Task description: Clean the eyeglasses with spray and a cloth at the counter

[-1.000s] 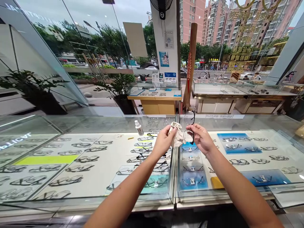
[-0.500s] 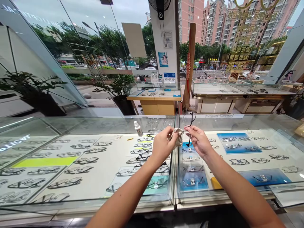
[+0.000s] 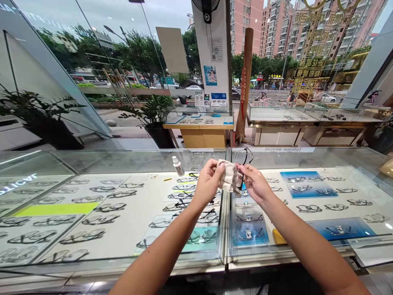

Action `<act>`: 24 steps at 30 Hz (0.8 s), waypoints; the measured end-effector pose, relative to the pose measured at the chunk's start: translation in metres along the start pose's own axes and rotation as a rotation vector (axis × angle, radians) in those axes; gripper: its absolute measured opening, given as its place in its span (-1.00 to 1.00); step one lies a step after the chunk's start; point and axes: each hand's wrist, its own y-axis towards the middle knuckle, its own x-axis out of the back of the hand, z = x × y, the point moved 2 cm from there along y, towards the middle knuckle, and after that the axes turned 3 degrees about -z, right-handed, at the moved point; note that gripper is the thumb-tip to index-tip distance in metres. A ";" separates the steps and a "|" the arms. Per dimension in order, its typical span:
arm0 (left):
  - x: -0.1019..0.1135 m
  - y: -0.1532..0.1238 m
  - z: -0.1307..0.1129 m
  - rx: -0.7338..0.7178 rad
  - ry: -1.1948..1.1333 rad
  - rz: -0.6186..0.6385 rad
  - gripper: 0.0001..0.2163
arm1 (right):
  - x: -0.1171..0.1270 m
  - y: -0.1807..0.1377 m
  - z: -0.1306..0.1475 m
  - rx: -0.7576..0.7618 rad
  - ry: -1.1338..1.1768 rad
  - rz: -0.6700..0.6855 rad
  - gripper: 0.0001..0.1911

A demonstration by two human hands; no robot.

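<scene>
Above the glass counter, my left hand (image 3: 208, 182) is closed on a pale beige cloth (image 3: 227, 175), which hangs spread between my two hands. My right hand (image 3: 255, 183) pinches a pair of dark-framed eyeglasses (image 3: 245, 156) held upright on edge. One round lens rises above the right fingers, and a dark part of the frame runs down below them. The cloth covers some of the glasses, so I cannot tell how much of it touches the lens. A small white bottle (image 3: 177, 166) stands on the counter left of my left hand.
The glass display counter (image 3: 226, 229) holds rows of eyeglasses, with blue display boards (image 3: 308, 184) on the right. A short yellow item (image 3: 167, 179) lies near the bottle. Behind are a potted plant (image 3: 153, 119), a wooden post (image 3: 245, 82) and more display cases (image 3: 199, 133).
The cloth, bunched in my left fingers before, is now opened out wider between my hands. The glasses have turned slightly, and both hands stay in nearly the same place.
</scene>
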 end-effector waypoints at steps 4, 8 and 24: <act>0.001 0.001 -0.004 -0.007 -0.074 0.045 -0.51 | -0.001 -0.001 0.002 0.004 0.000 0.008 -0.55; 0.001 -0.002 -0.007 -0.032 -0.091 0.259 -0.48 | 0.000 -0.003 0.007 0.065 -0.052 -0.013 -0.53; -0.010 -0.002 0.013 0.218 -0.069 0.386 -0.43 | -0.011 -0.013 0.018 0.023 -0.022 -0.016 -0.48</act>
